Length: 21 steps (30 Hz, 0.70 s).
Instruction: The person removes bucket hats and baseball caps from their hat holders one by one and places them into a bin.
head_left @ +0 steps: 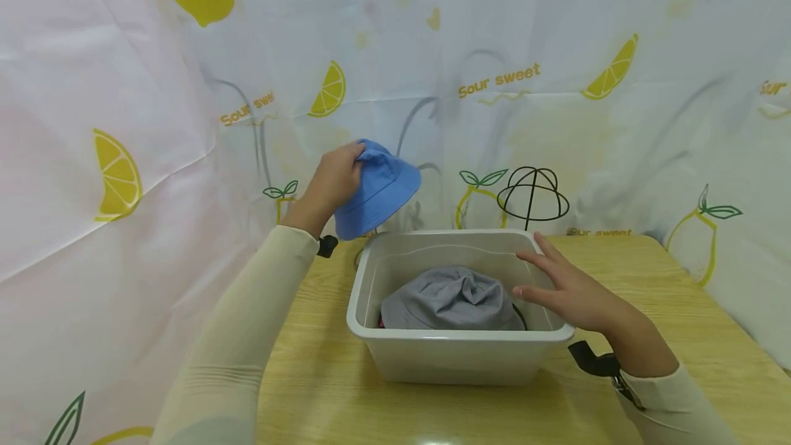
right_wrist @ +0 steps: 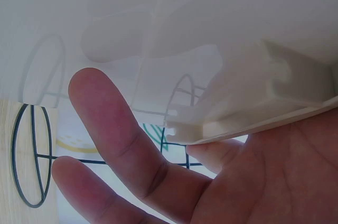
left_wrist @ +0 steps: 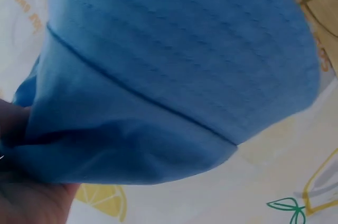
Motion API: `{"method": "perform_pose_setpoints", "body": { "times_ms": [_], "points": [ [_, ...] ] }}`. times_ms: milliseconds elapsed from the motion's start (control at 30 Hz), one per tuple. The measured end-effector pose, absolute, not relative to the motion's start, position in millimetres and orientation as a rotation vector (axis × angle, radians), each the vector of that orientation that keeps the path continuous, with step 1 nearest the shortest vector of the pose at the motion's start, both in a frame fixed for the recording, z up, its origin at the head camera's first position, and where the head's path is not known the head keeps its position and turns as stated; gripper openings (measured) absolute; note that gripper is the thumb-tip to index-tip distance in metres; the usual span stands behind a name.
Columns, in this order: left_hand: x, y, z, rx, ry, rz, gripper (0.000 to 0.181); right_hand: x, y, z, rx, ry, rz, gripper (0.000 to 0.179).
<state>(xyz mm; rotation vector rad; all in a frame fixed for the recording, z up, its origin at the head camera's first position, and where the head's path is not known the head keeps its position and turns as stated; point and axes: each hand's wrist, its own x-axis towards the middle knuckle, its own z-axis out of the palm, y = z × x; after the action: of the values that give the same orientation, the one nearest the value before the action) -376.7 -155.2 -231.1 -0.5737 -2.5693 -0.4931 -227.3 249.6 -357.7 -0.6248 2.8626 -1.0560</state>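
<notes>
A blue bucket hat (head_left: pixel 384 187) is up in the air, beyond the back left corner of the white bin (head_left: pixel 457 356). My left hand (head_left: pixel 338 174) grips it by the crown, with the brim hanging down to the right. In the left wrist view, the stitched brim of the hat (left_wrist: pixel 185 49) fills most of the picture. Inside the bin lies a crumpled grey bucket hat (head_left: pixel 451 299). At the bin's right rim is my right hand (head_left: pixel 577 294), fingers spread. The right wrist view has that hand (right_wrist: pixel 211 182) against the bin's outer wall (right_wrist: pixel 158 28).
A black wire hat stand (head_left: pixel 533 198) rises behind the bin on the right. The bin stands on a light wooden table (head_left: pixel 655 280), with a lemon-printed cloth (head_left: pixel 395 33) hanging behind and to the left. A bit of red (head_left: pixel 380 322) shows under the grey hat.
</notes>
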Motion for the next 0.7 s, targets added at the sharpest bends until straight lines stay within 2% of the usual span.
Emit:
{"method": "perform_pose_setpoints", "body": {
  "times_ms": [400, 700],
  "points": [
    [-365, -152, -267, -0.675, -2.372, -0.335, 0.042, -227, 250, -356, -0.630, 2.862, -1.056, 0.075],
    [-347, -155, -269, -0.632, -2.343, -0.343, 0.044, -227, 249, -356, -0.633, 2.855, -1.070, 0.073]
  ]
}}
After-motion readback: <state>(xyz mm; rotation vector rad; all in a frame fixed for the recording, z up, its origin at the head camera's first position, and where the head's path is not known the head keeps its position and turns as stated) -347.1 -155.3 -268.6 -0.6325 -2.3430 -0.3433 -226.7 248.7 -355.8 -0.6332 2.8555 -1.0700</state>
